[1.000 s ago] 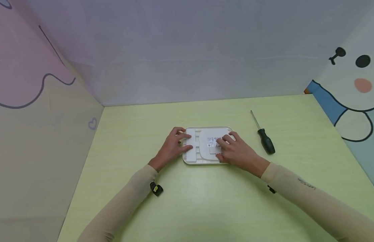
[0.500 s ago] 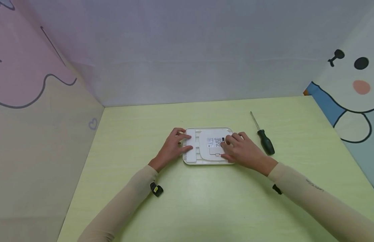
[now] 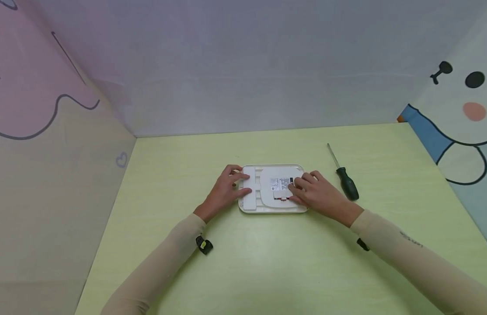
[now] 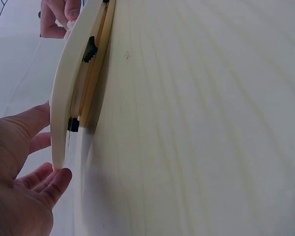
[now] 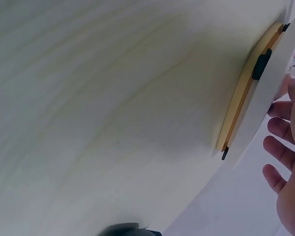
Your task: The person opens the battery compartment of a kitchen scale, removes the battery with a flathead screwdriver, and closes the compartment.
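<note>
A white, flat, rounded rectangular device (image 3: pixel 263 209) lies on the table, a printed label and a raised panel facing up. My left hand (image 3: pixel 223 191) grips its left end. In the left wrist view, thumb and fingers wrap that device edge (image 4: pixel 59 98). Over the right part, my right hand (image 3: pixel 324 197) has thumb and fingertips pinching at a small white compartment cover (image 3: pixel 281 194), which looks slightly raised. Below the cover show red and black wires with a white connector (image 3: pixel 283 198). In the right wrist view, a small whitish piece (image 5: pixel 294 70) sits at the fingertips, partly hidden.
A screwdriver (image 3: pixel 348 186) with a dark green handle lies to the right of the device, its tip pointing away. The pale yellow-green table (image 3: pixel 227 271) ends at a light fabric wall (image 3: pixel 243 96). Printed side panels (image 3: pixel 464 153) stand at both sides.
My right hand has shifted slightly right, uncovering more of the label. The small compartment's wires and connector now show where white covered them. The left hand stays in place.
</note>
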The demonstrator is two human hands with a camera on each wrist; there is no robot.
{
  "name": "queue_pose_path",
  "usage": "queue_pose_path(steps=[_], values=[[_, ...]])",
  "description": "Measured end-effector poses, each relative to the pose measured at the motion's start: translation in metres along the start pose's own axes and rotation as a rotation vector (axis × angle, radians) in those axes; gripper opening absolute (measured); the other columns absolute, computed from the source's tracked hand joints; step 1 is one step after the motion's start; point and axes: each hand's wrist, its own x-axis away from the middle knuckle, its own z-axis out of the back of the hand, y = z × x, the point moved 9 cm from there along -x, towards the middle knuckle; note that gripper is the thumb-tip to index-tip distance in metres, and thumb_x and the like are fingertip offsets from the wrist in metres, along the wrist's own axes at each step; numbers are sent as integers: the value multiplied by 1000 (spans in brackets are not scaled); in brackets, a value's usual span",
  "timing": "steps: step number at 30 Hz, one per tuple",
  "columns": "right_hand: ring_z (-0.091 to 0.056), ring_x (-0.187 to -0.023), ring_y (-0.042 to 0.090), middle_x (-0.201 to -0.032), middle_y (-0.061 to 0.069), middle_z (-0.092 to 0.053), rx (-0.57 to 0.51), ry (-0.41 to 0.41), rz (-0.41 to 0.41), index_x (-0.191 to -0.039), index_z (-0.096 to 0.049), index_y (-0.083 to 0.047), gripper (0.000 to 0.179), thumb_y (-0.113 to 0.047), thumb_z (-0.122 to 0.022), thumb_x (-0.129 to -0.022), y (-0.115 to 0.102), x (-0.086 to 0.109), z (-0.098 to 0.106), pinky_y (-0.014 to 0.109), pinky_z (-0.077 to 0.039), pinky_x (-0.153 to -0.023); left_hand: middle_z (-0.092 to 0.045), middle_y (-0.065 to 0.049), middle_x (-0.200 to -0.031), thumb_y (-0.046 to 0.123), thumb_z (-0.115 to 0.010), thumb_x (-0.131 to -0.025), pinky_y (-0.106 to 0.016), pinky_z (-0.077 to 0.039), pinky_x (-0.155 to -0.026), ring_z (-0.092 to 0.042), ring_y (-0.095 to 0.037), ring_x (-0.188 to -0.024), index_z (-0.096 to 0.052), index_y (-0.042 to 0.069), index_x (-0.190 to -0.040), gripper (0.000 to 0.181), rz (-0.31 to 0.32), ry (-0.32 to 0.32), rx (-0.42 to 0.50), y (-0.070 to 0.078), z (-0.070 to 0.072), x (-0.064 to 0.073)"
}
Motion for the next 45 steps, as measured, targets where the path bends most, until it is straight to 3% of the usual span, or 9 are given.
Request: queue_pose_path(steps=[5,12,19,26,38,45], values=[[-56,-89,26,-100,8,-62,34,-26,8,-120,-68,-9,39,-35,-70,-90,-1,0,-2,43,-46,-85,-47,-7,-134,26,-80,-82,-39,-47,-97,-52,-24,-115,-71,11,-117,40,0,-3,-5,1,1,0],[-58,-96,27,-106,8,-64,-35,-49,-36,-124,-67,-9,47,-41,-68,-90,1,4,-4,43,-47,-87,-47,-8,-134,26,-80,-82,-39,-47,-96,-53,-25,-115,-71,11,-117,40,-11,5,-5,1,1,0],[-58,-94,25,-101,6,-64,-103,28,-13,-115,-69,-9,39,-34,-74,-86,-2,6,5,43,-46,-88,-47,-8,-134,27,-80,-82,-40,-47,-97,-53,-25,-115,-70,11,-118,40,-20,8,-8,2,2,0],[-56,-86,23,-90,3,-64,-84,73,33,-100,-71,-10,22,-23,-78,-84,-9,2,13,40,-46,-85,-47,-8,-133,28,-80,-82,-39,-48,-95,-52,-25,-115,-71,11,-117,40,-19,13,-21,1,2,1],[-57,-88,22,-95,4,-67,-32,108,98,-100,-69,-8,28,-10,-84,-75,-16,7,13,39,-46,-83,-47,-7,-133,26,-80,-82,-40,-47,-95,-53,-25,-115,-70,10,-117,39,-25,13,19,3,2,2],[-56,-87,23,-94,5,-67,-27,141,108,-98,-69,-7,30,-11,-85,-73,-17,6,17,39,-46,-83,-47,-7,-133,26,-80,-82,-40,-47,-96,-52,-24,-115,-70,10,-117,40,-19,10,20,2,1,1]])
